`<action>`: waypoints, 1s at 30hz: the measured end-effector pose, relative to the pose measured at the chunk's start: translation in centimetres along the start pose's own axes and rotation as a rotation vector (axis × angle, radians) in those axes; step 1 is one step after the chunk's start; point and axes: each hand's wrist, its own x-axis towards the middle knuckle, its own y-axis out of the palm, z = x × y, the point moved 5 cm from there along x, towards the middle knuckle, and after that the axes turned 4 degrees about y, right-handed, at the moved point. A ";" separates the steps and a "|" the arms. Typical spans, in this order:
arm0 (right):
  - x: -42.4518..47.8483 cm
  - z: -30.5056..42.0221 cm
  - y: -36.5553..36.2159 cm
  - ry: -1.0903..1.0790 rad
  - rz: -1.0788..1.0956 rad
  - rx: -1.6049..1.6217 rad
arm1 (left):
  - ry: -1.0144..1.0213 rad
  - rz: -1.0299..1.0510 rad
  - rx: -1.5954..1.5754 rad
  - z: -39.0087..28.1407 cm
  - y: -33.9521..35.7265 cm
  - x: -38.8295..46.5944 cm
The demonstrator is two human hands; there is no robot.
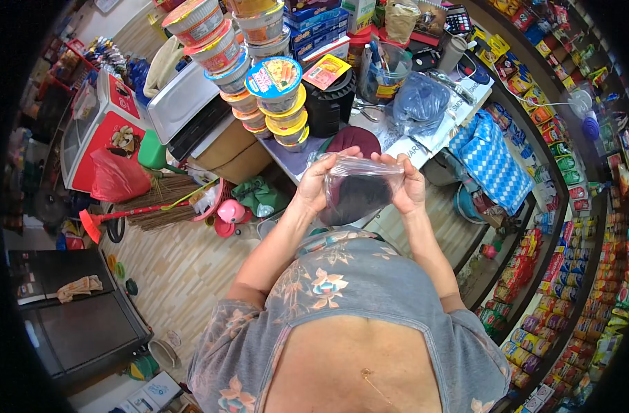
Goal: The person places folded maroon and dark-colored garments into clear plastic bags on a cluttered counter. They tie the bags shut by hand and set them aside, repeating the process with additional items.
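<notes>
Both my hands hold a clear plastic bag by its gathered upper edge, with dark cloth visible in or through it. My left hand grips the bag's left side, and my right hand its right side. Just beyond my fingers, a maroon cloth item rests on the table. Farther to the right lies a plastic-wrapped dark blue bundle. A pair of metal-jawed pliers is beside it. Whether the dark cloth is wholly inside the bag I cannot tell.
Stacked instant noodle cups stand at the table's left, near a black container and a clear tub of pens. A broom and a pink basket are at left. Shelves of packets curve along the right.
</notes>
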 end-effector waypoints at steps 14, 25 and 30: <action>-0.2 -0.4 0.3 0.037 -0.254 -0.633 | -0.004 0.338 0.336 1.5 -0.9 1.2; -0.2 -0.7 1.7 -0.230 -0.269 -0.922 | 0.217 0.116 0.489 1.4 0.1 1.6; -0.1 -0.7 1.7 -0.242 -0.245 -0.979 | 0.125 0.060 0.680 1.1 0.8 1.1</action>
